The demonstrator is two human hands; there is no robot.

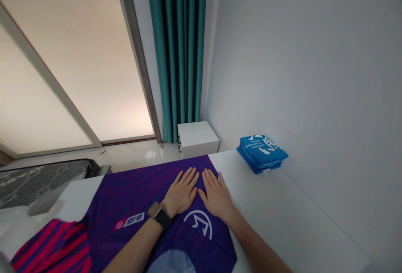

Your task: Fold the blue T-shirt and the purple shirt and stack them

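Observation:
A purple jersey point(132, 193) with a white logo and a "BIG" patch lies spread over the white table point(260, 214). Its pink-striped part point(59, 248) bunches up at the lower left. My left hand point(180, 193) rests flat on the cloth, fingers stretched out, with a dark watch on that wrist. Beside it, my right hand point(216, 195) also lies flat, near the jersey's right edge. Neither hand grips anything. The near end of the jersey runs out of view at the bottom.
A stack of folded blue shirts point(262, 151) sits at the table's far right, by the wall point(298, 68). Beyond the table stand a white cabinet point(197, 135) and a green curtain point(179, 55). A dark grey patterned surface point(40, 185) shows at left.

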